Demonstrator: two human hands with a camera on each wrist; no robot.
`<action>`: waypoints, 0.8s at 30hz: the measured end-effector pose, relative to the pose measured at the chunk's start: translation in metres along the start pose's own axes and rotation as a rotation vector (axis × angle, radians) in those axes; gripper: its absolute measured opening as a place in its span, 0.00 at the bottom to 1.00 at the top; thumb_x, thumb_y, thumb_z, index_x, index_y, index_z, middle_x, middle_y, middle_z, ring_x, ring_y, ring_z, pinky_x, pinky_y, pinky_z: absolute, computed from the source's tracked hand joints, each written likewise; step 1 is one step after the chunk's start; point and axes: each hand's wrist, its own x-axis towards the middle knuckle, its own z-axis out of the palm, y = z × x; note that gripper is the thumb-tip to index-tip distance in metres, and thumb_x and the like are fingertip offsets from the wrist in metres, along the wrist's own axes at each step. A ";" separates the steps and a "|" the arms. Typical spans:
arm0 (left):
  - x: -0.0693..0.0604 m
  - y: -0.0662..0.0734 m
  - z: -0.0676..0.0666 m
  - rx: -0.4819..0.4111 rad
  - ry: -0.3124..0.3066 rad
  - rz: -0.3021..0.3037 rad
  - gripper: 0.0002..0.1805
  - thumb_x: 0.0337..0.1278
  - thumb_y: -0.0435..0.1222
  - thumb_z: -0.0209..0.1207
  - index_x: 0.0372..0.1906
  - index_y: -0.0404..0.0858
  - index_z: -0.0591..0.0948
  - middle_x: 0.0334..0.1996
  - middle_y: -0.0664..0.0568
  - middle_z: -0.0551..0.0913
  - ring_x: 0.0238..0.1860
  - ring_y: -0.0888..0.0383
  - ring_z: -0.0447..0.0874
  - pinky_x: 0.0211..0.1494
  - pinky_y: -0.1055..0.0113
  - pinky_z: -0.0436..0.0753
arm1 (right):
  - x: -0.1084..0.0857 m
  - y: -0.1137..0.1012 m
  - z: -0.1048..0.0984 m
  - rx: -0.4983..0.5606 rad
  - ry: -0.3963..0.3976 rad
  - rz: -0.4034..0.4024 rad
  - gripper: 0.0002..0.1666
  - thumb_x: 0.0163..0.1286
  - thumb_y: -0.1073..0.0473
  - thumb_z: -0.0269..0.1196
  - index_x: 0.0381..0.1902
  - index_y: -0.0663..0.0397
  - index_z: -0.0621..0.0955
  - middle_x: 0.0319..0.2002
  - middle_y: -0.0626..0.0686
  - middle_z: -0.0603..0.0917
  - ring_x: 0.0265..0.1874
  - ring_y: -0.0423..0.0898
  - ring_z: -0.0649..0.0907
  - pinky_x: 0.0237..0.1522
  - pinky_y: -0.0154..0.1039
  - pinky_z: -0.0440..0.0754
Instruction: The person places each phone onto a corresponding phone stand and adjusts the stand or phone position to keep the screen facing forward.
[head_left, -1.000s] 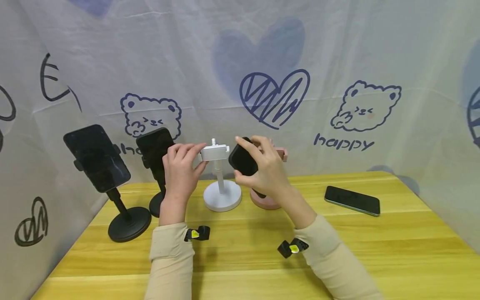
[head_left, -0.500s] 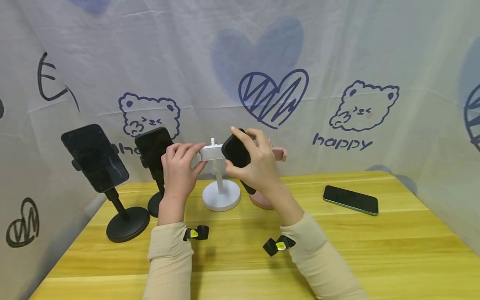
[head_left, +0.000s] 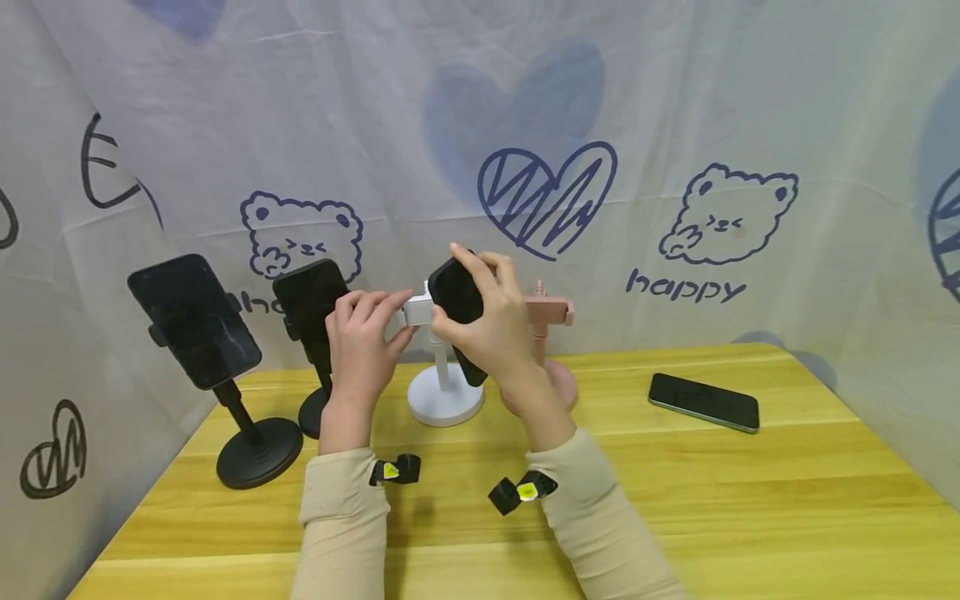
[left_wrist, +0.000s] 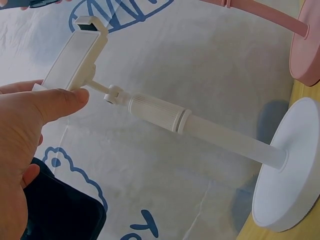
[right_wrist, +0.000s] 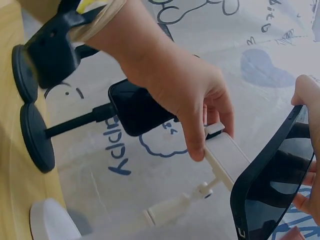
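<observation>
My left hand [head_left: 358, 346] pinches the left end of the clamp [left_wrist: 72, 57] on a white phone stand, thumb in front in the left wrist view. The stand's round base [head_left: 445, 398] rests on the table. My right hand [head_left: 498, 329] grips a black smartphone [head_left: 456, 292] by its edges, tilted, and it covers the right part of the clamp in the head view. In the right wrist view the phone [right_wrist: 272, 180] is close beside the clamp's free end; whether they touch I cannot tell.
Two black stands with phones mounted, a front one [head_left: 193, 321] and a rear one [head_left: 310, 304], stand at left. A pink phone stand [head_left: 550, 312] holds no phone behind my right hand. Another smartphone [head_left: 703, 402] lies on the wooden table [head_left: 750, 500] at right.
My right hand has moved left with the smartphone, from in front of the pink stand to in front of the white clamp. My left hand has kept its hold in place.
</observation>
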 end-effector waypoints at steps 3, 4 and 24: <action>0.000 0.000 0.000 0.000 0.003 -0.002 0.23 0.48 0.39 0.72 0.53 0.45 0.84 0.47 0.46 0.85 0.51 0.46 0.70 0.55 0.46 0.68 | 0.002 -0.003 0.005 0.048 0.013 0.050 0.38 0.52 0.53 0.67 0.64 0.48 0.75 0.50 0.60 0.73 0.43 0.54 0.77 0.40 0.49 0.83; -0.001 0.000 -0.001 -0.002 0.005 -0.003 0.23 0.48 0.39 0.72 0.53 0.45 0.84 0.47 0.46 0.85 0.51 0.46 0.70 0.55 0.46 0.68 | 0.003 -0.004 0.006 0.060 0.021 0.068 0.38 0.52 0.52 0.66 0.64 0.48 0.75 0.50 0.60 0.73 0.43 0.54 0.77 0.41 0.50 0.83; -0.001 -0.001 0.001 0.001 0.021 0.017 0.23 0.46 0.39 0.73 0.52 0.45 0.84 0.46 0.46 0.85 0.50 0.46 0.71 0.54 0.46 0.69 | 0.006 -0.013 0.023 0.117 0.061 0.212 0.39 0.52 0.49 0.66 0.65 0.43 0.75 0.52 0.58 0.74 0.46 0.52 0.77 0.44 0.51 0.81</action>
